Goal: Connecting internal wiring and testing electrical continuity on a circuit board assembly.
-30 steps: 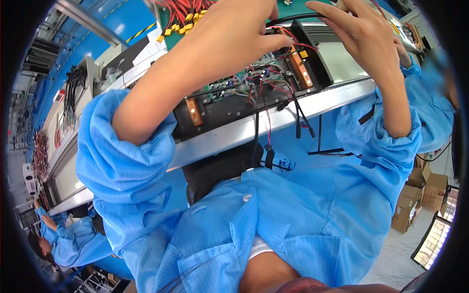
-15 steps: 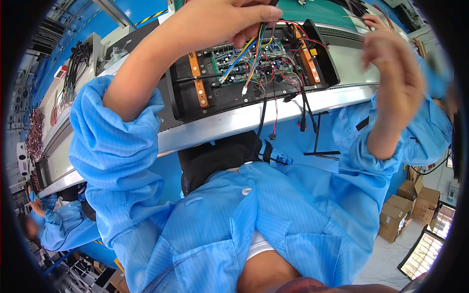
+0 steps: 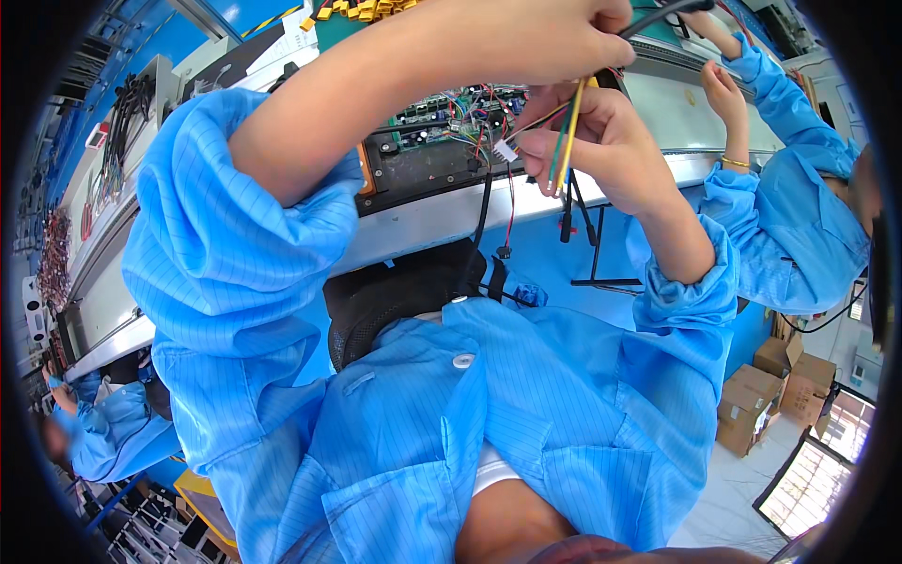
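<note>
My left hand (image 3: 554,33) is closed on a black cable and a bundle of coloured wires (image 3: 567,132) near the top of the view. My right hand (image 3: 601,141) pinches the same bundle lower down, just beside a small white connector (image 3: 505,150) at a wire end. Both hands hover above an open black chassis (image 3: 423,169) that holds a green circuit board (image 3: 442,105) and many loose wires. Both of my forearms wear blue sleeves.
The chassis rests on a grey conveyor rail (image 3: 442,221). Yellow connectors (image 3: 362,11) lie on a green mat behind it. A co-worker in blue (image 3: 789,179) works at the right, another (image 3: 103,437) at lower left. Cardboard boxes (image 3: 766,390) stand on the floor.
My right hand came in from the far right to the wire bundle and gripped it. My left hand moved right, lifting the wires. The view shifted closer.
</note>
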Demonstrator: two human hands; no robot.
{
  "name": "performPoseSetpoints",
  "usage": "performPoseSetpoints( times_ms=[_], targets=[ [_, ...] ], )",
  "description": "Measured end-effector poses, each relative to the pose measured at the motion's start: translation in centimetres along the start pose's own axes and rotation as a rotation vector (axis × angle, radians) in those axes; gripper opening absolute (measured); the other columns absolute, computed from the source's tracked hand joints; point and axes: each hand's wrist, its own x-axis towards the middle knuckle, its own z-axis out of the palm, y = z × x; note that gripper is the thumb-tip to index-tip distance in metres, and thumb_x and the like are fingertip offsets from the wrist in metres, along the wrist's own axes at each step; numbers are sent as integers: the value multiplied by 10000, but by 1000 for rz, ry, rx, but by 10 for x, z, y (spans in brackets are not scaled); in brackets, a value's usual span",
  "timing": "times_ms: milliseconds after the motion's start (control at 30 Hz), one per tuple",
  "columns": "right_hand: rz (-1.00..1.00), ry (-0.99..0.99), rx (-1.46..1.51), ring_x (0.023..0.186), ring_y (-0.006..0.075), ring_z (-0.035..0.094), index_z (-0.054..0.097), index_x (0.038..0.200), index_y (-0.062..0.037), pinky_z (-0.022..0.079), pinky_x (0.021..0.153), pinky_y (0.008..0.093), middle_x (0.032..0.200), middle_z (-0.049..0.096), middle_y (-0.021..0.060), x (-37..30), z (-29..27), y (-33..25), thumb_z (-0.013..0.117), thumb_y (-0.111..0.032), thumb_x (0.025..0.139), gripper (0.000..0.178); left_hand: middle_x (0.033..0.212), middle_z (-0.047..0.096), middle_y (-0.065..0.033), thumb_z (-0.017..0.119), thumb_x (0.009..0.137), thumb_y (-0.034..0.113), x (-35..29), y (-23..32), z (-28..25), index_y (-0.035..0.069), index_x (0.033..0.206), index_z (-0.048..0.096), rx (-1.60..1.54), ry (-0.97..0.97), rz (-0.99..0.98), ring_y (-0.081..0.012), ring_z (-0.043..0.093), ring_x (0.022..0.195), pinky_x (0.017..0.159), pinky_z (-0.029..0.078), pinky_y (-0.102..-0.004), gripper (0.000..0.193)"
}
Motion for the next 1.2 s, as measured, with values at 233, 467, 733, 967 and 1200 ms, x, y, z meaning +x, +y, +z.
performPoseSetpoints(
  times_ms=[233, 467, 733, 967, 1200],
  targets=[
    [-264, 236, 140, 604, 173, 609, 595, 855, 40, 481, 543, 217, 714, 612, 116, -15, -17, 27, 630, 1, 740, 126, 562, 497, -144, 514, 730, 73, 21, 6, 26, -73, 597, 511, 127, -26, 363, -249, 442, 481, 479, 388, -327, 198],
    [-791, 454, -740, 646, 154, 526, 620, 844, 1, 418, 559, 235, 766, 558, 85, -24, -64, 21, 638, 19, 716, 131, 584, 535, -110, 451, 770, 45, 3, -40, 39, -43, 771, 579, 146, 278, 295, -253, 474, 503, 507, 419, -343, 156],
    [-658, 423, -892, 656, 154, 501, 642, 803, -37, 394, 568, 238, 791, 539, 62, -10, -66, 41, 650, -20, 710, 95, 923, 617, -132, 532, 827, 161, -39, -81, 90, -42, 892, 600, 618, 282, 109, -271, 560, 769, 774, 400, -360, 223],
    [-678, 348, -992, 691, 159, 509, 648, 796, -45, 402, 587, 241, 866, 560, 51, 12, -76, 61, 651, -47, 714, 82, 1109, 545, -161, 551, 806, 179, -59, -89, 113, -52, 1071, 506, 455, 281, 208, -278, 526, 828, 885, 312, -385, 354],
    [-724, 289, -1006, 706, 157, 529, 647, 812, -31, 416, 604, 246, 916, 596, 51, 23, -71, 69, 626, -9, 724, 93, 1106, 538, -155, 556, 788, 141, -60, -86, 122, -55, 1102, 481, 431, 278, 131, -255, 512, 860, 910, 284, -384, 378]
  ],
)
